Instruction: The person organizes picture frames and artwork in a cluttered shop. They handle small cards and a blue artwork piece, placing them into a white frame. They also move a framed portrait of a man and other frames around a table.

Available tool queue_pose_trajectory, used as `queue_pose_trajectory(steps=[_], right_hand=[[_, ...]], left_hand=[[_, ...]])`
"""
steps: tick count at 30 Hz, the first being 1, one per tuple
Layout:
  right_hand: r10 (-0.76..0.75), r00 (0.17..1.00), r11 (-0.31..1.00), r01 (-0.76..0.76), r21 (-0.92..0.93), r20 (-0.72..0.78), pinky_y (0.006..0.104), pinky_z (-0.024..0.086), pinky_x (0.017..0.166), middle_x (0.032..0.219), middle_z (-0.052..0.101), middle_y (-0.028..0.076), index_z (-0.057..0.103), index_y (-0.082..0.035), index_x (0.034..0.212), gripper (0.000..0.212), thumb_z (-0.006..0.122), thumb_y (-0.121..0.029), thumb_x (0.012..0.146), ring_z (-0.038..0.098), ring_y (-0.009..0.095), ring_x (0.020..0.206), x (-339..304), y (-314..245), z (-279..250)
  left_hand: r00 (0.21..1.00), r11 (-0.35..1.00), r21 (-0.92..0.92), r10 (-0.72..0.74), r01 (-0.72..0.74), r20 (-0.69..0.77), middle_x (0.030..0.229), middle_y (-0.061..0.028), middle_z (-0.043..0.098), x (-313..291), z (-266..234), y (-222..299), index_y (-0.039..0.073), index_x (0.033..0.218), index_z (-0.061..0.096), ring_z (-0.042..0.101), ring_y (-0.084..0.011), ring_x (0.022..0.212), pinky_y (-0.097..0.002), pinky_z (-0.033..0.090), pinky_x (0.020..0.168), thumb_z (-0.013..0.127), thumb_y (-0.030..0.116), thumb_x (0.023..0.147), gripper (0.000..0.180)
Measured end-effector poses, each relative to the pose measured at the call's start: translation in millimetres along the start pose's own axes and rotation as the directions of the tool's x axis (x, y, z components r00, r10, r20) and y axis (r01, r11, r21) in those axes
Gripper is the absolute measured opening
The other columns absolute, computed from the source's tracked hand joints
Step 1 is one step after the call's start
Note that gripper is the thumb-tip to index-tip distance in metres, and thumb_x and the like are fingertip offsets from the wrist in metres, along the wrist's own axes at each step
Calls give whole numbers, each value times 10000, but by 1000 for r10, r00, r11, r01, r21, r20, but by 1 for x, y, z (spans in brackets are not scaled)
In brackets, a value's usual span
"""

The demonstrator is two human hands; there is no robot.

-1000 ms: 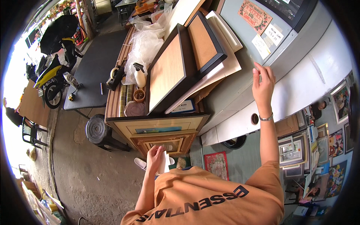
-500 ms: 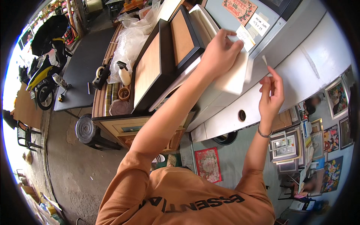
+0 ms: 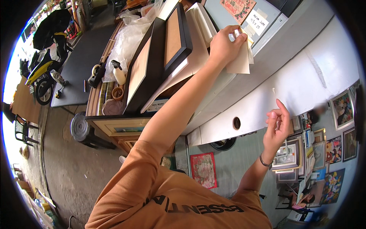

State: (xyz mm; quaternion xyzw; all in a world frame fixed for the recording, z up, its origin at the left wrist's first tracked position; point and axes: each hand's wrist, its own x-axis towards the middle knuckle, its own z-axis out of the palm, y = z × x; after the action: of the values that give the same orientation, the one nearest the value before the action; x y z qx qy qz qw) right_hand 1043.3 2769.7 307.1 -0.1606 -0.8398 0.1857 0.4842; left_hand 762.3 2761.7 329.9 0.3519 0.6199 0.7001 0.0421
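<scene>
At the top centre, my left hand [image 3: 228,45] is closed, its thumb and fingers pinching a cream sheet of paper [image 3: 239,64] that hangs beneath the palm, over the edge of a grey-white ledge. My right hand [image 3: 277,128] is lower and to the right, above a long white surface [image 3: 255,101], its fingers curled and the index finger pointing up. A small thin white strip [image 3: 273,91] sticks out past that index fingertip and appears held there, though its lower end is hidden. Left of my left arm lean black-edged frames [image 3: 178,36].
Bubble wrap [image 3: 131,47], a pump bottle [image 3: 119,73] and a tape dispenser [image 3: 97,75] lie left of the frames. A round hole [image 3: 236,123] pierces the white surface. A black stool [image 3: 85,129] stands on the floor at left. Notes [image 3: 257,22] are fixed at the top right.
My right hand has drawn down, away from the left hand, and the thin white strip moved with it. The left hand keeps its paper, which now hangs stiller. The view has shifted slightly.
</scene>
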Motion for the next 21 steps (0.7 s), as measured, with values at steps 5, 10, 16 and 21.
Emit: queue_pose_trajectory(steps=[5, 10, 16, 21], right_hand=[[-2, 1000, 1000, 2, 31, 0, 245, 406, 656, 809, 563, 20, 590, 31, 1256, 298, 554, -75, 979, 521, 95, 725, 1, 7, 2], [-41, 999, 997, 41, 61, 0, 238, 380, 665, 910, 555, 49, 592, 38, 1242, 293, 557, -72, 972, 480, 99, 747, 6, 6, 8], [-66, 998, 995, 66, 76, 2, 234, 381, 692, 967, 539, 62, 593, 35, 1246, 302, 565, -64, 962, 475, 101, 779, 8, -4, 8], [-58, 998, 993, 55, 105, 28, 236, 393, 714, 971, 544, 67, 594, 33, 1251, 307, 566, -64, 961, 480, 102, 778, 6, -10, 11]], left_hand=[[995, 987, 126, 94, -95, 16, 1157, -140, 685, -12, -5, 2, 129, 1314, 628, 702, -257, 882, -366, 539, 804, 705, 455, 869, 557], [990, 989, 50, 135, -137, 37, 1181, -169, 679, -38, -5, 5, 136, 1316, 634, 688, -284, 939, -383, 517, 860, 727, 456, 841, 580], [965, 960, 94, 263, -262, 7, 1259, -164, 649, -35, -5, -3, 174, 1328, 622, 663, -331, 1041, -383, 502, 911, 682, 285, 895, 452], [981, 975, 120, 181, -188, 72, 1300, -125, 627, -36, -10, 6, 137, 1301, 634, 626, -336, 1116, -402, 485, 972, 666, 181, 872, 432]])
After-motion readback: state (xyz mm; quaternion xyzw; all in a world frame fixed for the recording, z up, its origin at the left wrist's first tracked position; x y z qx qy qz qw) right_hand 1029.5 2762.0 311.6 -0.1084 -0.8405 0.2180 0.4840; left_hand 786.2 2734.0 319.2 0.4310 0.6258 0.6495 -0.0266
